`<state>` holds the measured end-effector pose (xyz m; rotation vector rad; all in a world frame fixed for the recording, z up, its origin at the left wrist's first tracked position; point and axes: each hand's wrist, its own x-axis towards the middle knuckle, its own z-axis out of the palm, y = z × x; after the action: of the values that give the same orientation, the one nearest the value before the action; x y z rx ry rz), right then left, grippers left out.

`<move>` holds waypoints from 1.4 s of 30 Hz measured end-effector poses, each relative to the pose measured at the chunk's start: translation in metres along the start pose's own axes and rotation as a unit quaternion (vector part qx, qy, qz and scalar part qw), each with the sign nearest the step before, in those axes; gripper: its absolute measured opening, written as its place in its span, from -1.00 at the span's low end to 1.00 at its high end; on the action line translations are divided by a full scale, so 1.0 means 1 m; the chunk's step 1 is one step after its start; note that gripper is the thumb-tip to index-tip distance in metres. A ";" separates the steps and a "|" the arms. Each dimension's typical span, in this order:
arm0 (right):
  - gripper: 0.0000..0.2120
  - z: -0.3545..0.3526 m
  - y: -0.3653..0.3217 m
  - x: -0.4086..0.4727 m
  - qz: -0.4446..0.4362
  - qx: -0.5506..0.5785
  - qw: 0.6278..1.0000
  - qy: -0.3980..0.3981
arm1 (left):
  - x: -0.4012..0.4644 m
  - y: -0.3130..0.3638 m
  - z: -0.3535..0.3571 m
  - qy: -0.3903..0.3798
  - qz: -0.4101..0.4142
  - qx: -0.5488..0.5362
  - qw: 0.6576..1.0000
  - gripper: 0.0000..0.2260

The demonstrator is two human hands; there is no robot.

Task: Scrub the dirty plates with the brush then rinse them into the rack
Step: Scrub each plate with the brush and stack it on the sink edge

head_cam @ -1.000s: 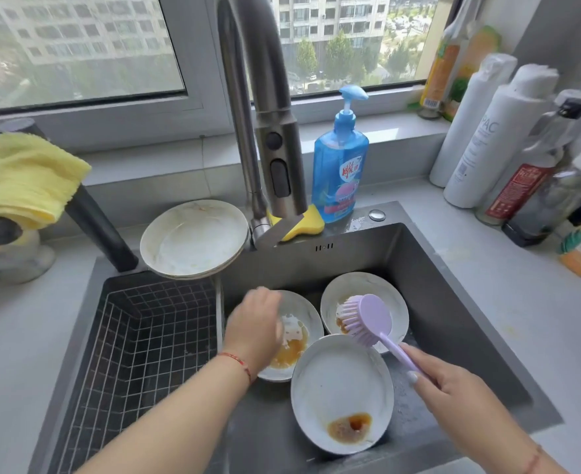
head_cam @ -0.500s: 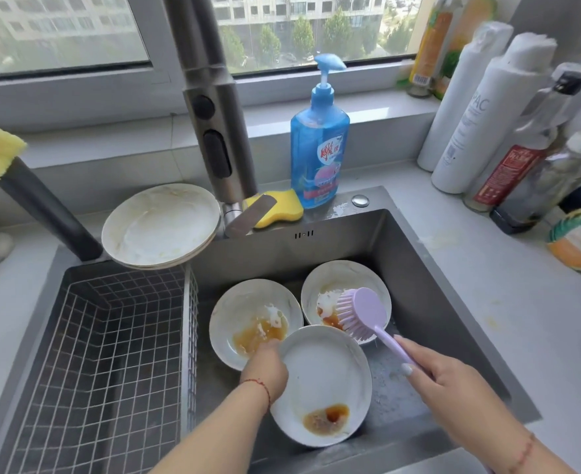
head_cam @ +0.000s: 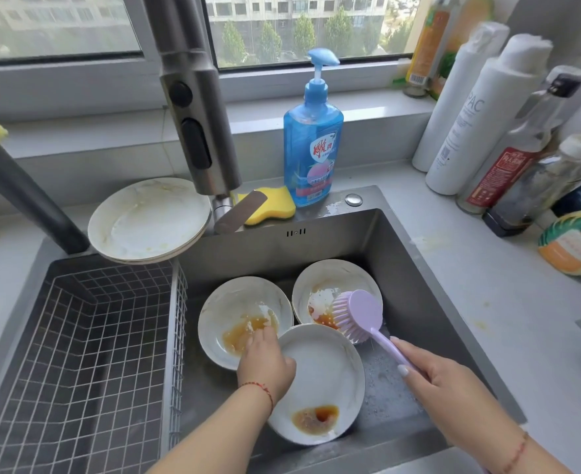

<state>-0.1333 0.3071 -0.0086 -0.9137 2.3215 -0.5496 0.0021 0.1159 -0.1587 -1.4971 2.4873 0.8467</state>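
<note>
In the sink [head_cam: 429,289], three dirty plates lie w/ brown sauce. The left hand [head_cam: 265,366] grips the rim of the front plate [head_cam: 323,378], thumb over its edge, fingers curled under; sauce pools at that plate's near side. The right hand [head_cam: 443,388] is closed round the handle of a lilac brush [head_cam: 359,314], whose bristles rest on the back-right plate [head_cam: 330,285], near its smear. A third plate [head_cam: 237,309] sits left of it, partly under the left hand. The wire rack [head_cam: 87,336] fills the sink's left part. Behind it, a plate stack [head_cam: 149,218] rests at the sink's back edge, beside the tap [head_cam: 196,107]. Soap bottle [head_cam: 313,142] & yellow sponge [head_cam: 272,205] stand behind the sink on the surface [head_cam: 508,302].
</note>
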 end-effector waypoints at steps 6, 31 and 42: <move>-0.58 -0.001 0.005 0.003 0.004 0.005 1.000 -0.009 | 0.006 0.011 -0.008 -0.064 0.004 0.027 0.998 -0.65; -0.56 0.015 -0.026 0.002 -0.031 -0.062 0.992 -0.105 | -0.029 -0.027 -0.039 -0.167 -0.111 -0.569 0.798 -0.67; -0.59 0.033 -0.043 -0.002 -0.097 -0.220 0.947 -0.211 | -0.053 -0.031 -0.056 -0.006 -0.100 -0.630 0.770 -0.71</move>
<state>-0.0901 0.2735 -0.0090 -1.3293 1.9964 0.1035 0.0648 0.1171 -0.1040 -1.8501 1.5099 2.7116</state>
